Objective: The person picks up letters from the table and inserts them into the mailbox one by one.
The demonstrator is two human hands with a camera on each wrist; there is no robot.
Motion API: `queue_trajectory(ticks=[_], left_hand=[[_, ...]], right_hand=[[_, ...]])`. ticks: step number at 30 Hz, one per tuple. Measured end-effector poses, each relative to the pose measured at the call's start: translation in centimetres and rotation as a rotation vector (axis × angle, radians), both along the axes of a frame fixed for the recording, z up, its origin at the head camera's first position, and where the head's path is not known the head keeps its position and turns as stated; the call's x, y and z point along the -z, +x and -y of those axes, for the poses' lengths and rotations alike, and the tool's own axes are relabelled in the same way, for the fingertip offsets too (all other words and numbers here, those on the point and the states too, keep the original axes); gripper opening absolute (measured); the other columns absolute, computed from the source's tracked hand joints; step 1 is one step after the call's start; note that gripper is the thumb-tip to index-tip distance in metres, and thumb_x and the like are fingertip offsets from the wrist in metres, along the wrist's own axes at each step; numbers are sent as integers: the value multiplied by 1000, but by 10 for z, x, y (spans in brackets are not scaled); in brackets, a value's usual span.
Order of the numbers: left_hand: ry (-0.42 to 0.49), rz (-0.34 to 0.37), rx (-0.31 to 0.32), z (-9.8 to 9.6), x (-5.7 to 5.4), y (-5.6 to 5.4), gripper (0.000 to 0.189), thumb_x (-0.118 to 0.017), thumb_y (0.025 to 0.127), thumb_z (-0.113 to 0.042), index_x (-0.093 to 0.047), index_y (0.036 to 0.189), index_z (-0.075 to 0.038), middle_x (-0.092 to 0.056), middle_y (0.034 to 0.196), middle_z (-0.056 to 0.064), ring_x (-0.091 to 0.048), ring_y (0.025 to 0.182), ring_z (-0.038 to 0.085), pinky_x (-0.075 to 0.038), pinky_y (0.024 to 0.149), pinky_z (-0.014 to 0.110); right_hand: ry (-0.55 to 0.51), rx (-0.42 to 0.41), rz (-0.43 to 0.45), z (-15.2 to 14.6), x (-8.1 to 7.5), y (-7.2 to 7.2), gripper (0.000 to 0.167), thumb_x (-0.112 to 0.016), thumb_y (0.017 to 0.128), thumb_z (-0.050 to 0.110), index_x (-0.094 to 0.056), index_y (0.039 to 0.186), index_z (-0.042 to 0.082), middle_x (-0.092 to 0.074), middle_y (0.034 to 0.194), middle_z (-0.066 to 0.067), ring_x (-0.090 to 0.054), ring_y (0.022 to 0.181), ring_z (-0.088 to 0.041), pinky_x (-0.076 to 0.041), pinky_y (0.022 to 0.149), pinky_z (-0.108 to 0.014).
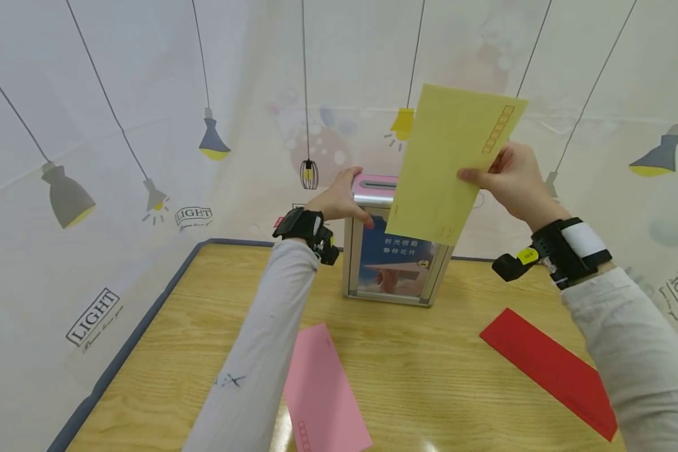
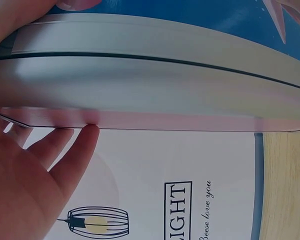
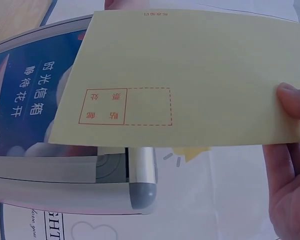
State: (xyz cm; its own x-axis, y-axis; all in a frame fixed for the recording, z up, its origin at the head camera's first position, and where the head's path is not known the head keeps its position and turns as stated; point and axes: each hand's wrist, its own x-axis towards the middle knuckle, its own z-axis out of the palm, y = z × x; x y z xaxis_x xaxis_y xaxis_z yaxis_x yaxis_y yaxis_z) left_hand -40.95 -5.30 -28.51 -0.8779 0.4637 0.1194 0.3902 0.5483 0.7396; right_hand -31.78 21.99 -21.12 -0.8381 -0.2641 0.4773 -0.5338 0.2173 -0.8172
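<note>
Closest in, a pink envelope (image 1: pixel 328 389) lies flat on the wooden table (image 1: pixel 424 358) beside the left sleeve (image 1: pixel 260 351), with a red envelope (image 1: pixel 550 373) over by the right sleeve (image 1: pixel 638 351). Further out, the right hand (image 1: pixel 514 182) has the yellow envelope (image 1: pixel 446 163) pinched at its edge, thumb on the near face, and up it stands, tilted! It masks the upper right of the letter box (image 1: pixel 390 263); whether they touch, I can't tell. And the left hand (image 1: pixel 341 193) grips that box's top left corner, thumb in front, fingers spread along the far edge, just beside the slot (image 1: pixel 377 184). Behind everything, a pale backdrop (image 1: pixel 231 56) with printed lamps (image 1: pixel 68 194).
</note>
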Motion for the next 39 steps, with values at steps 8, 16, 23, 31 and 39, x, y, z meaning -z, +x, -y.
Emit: queue_trajectory(ticks=[8, 16, 23, 31, 39], left_hand=[[25, 2, 13, 1, -1, -1, 116, -85, 54, -11, -12, 144, -5, -28, 134, 12, -37, 114, 23, -34, 99, 35], [37, 5, 7, 2, 0, 0, 116, -85, 53, -10, -13, 144, -5, -29, 133, 13, -37, 113, 23, -34, 98, 34], [15, 0, 3, 2, -1, 2, 115, -85, 55, -12, -12, 144, -5, -27, 135, 13, -36, 115, 24, -33, 98, 35], [23, 1, -5, 2, 0, 1, 117, -86, 53, -12, -13, 144, -6, -28, 135, 12, -35, 117, 24, -31, 101, 35], [25, 0, -2, 2, 1, 4, 117, -86, 54, -12, -13, 144, -6, -26, 137, 12, -34, 117, 23, -31, 101, 35]], right_hand=[[-83, -34, 1, 0, -8, -5, 30, -64, 78, -8, -64, 105, 4, -70, 90, 6, -66, 82, -6, -51, 69, -16], [-150, -46, 25, 2, -16, -10, 29, -64, 76, -10, -64, 101, 4, -70, 86, 4, -67, 79, -7, -51, 66, -17], [-195, -57, 34, 4, -26, -15, 28, -64, 75, -13, -64, 98, 3, -70, 84, 1, -67, 77, -9, -52, 64, -18], [-214, -34, 86, 9, -36, -21, 28, -65, 74, -12, -64, 99, 2, -70, 84, 1, -67, 77, -9, -52, 66, -18], [-190, 14, 109, 10, -43, -28, 30, -66, 75, -11, -62, 101, 2, -69, 83, 3, -66, 76, -7, -52, 64, -17]])
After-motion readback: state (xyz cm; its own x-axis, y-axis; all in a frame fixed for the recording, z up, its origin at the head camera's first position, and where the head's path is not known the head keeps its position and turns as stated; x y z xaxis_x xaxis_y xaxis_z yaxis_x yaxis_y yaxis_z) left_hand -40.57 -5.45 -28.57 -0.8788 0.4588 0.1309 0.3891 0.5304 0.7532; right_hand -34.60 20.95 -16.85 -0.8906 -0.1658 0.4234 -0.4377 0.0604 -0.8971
